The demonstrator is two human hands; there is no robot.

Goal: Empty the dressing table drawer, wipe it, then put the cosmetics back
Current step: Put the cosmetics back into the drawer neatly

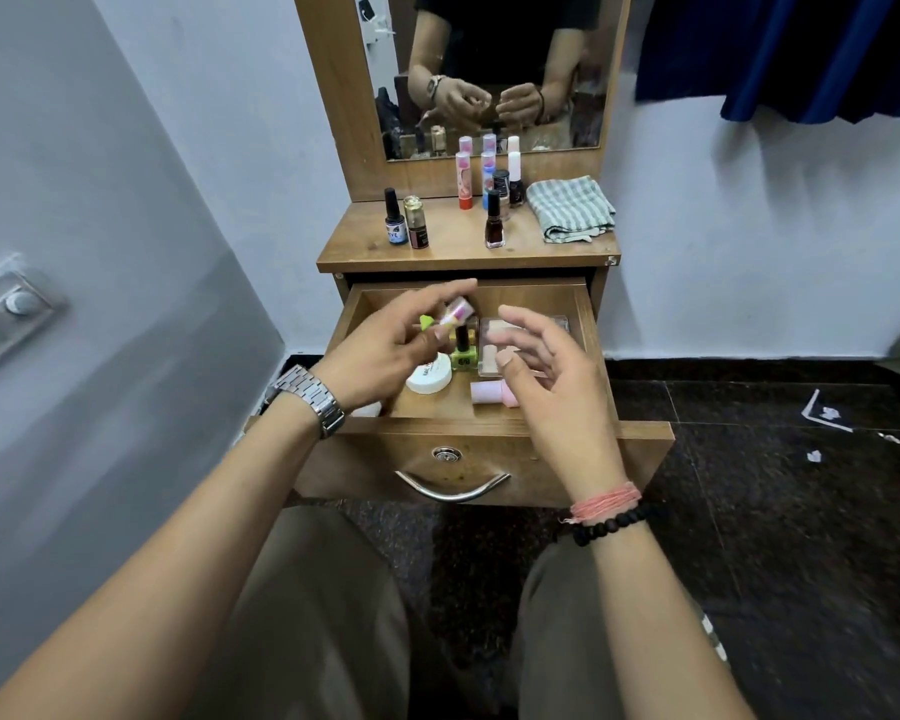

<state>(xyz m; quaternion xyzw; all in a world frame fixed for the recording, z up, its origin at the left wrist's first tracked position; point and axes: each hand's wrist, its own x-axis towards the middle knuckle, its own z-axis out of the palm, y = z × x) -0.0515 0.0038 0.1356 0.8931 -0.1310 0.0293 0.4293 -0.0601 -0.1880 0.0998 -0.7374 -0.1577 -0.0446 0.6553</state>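
Drawer (588,324) of the dressing table (354,252) stands pulled out, and both hands hover over it. The left hand (380,350) pinches a small pink-patterned tube (458,310) with a green end between thumb and fingers, above the drawer's left half. The right hand (546,376) holds nothing, its fingers loosely spread and slightly bent over the right half.

Inside the drawer, a green nail polish bottle (462,353) stands near the middle, a white round jar (430,379) lies just left of it under the left hand, a powder compact (505,335) lies toward the back right, and a pink bottle (492,393) lies on its side near the front edge, partly hidden by the right hand.

On the table top, 2 small bottles (405,220) stand at the left, a dark nail polish bottle (494,223) stands near the centre, and a cluster of lip balm tubes (475,179) and bottles stands at the back edge against the mirror (489,70). A striped folded cloth (571,207) lies at the right rear corner. Bare wood shows along the table's front edge.

Left of the table a wall with a switch plate (6,314) stands close; dark floor (775,485) lies to the right, with scraps of paper (827,413) on it.
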